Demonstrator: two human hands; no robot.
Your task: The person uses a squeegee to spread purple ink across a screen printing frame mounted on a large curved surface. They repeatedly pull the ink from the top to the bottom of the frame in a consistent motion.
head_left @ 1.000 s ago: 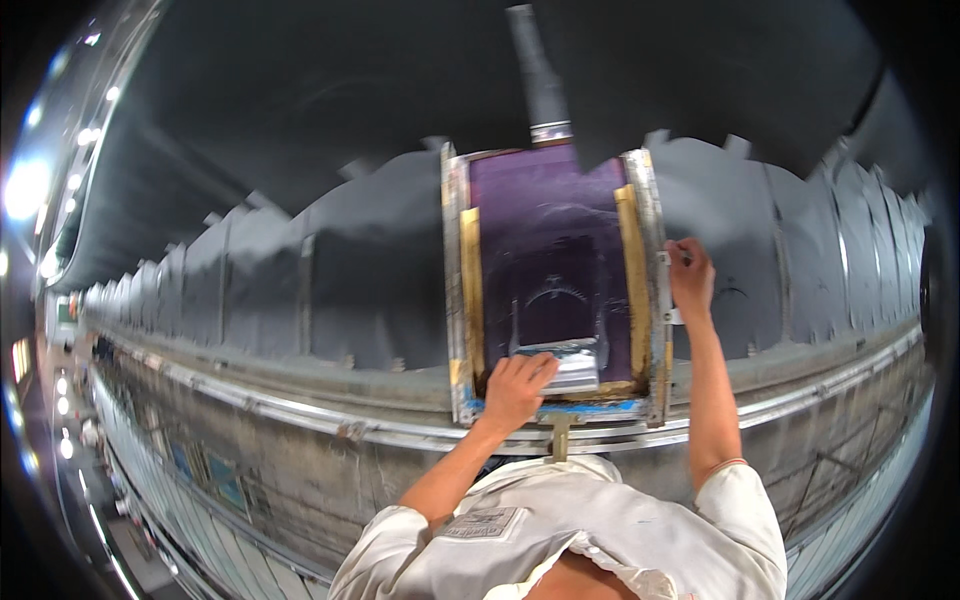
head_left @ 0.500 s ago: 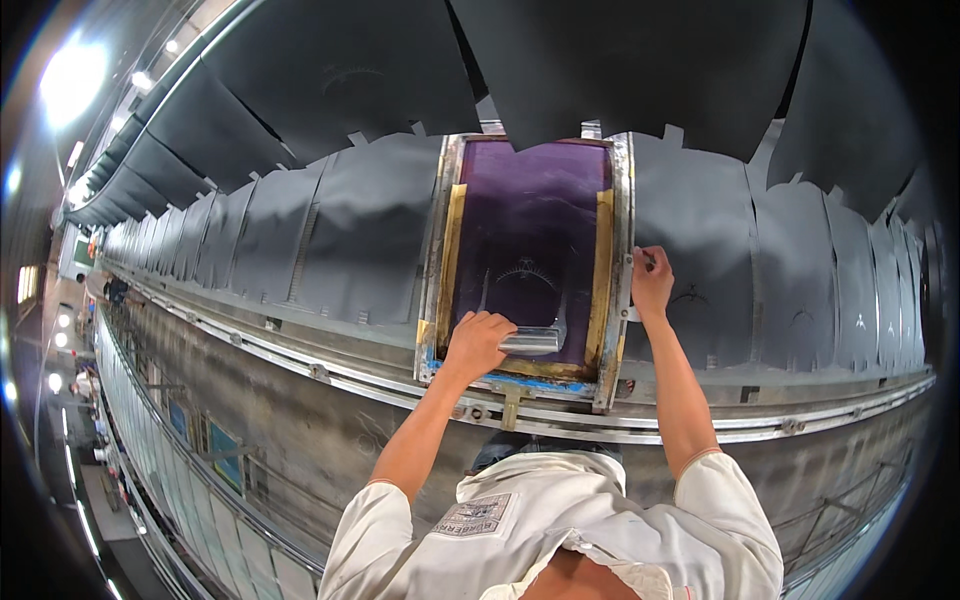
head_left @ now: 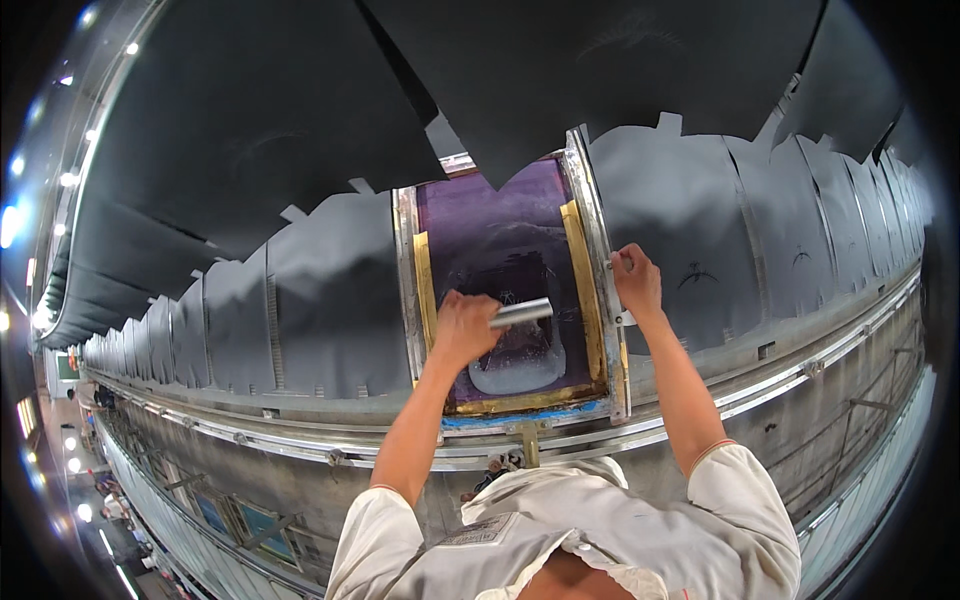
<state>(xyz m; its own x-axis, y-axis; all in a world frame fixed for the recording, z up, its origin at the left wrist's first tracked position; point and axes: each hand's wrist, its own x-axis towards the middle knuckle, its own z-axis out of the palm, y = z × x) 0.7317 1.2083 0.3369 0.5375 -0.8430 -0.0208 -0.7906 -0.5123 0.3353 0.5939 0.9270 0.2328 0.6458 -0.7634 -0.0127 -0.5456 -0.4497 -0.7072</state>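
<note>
Shiny metal bar [head_left: 525, 313], glossy screen [head_left: 500, 215], matt sheets [head_left: 335, 310]

Left fingers [head_left: 484, 304] grip silver bar [head_left: 526, 312] over purple screen [head_left: 505, 215]

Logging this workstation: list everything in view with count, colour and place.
Screen: one, purple, centre
Frame: one, silver, around screen
Strips: at least two, yellow, inside frame
Edging: one, blue, frame's near end
Bar: one, silver, over screen
Flat sheets: many, grey, beside frame
Upper sheets: several, dark, top
Rail: at least one, silver, near side
Lights: several, white, far left
Shirt: one, off-white, lower edge
Left hand: one, gripping bar
Right hand: one, at frame's right side
</note>
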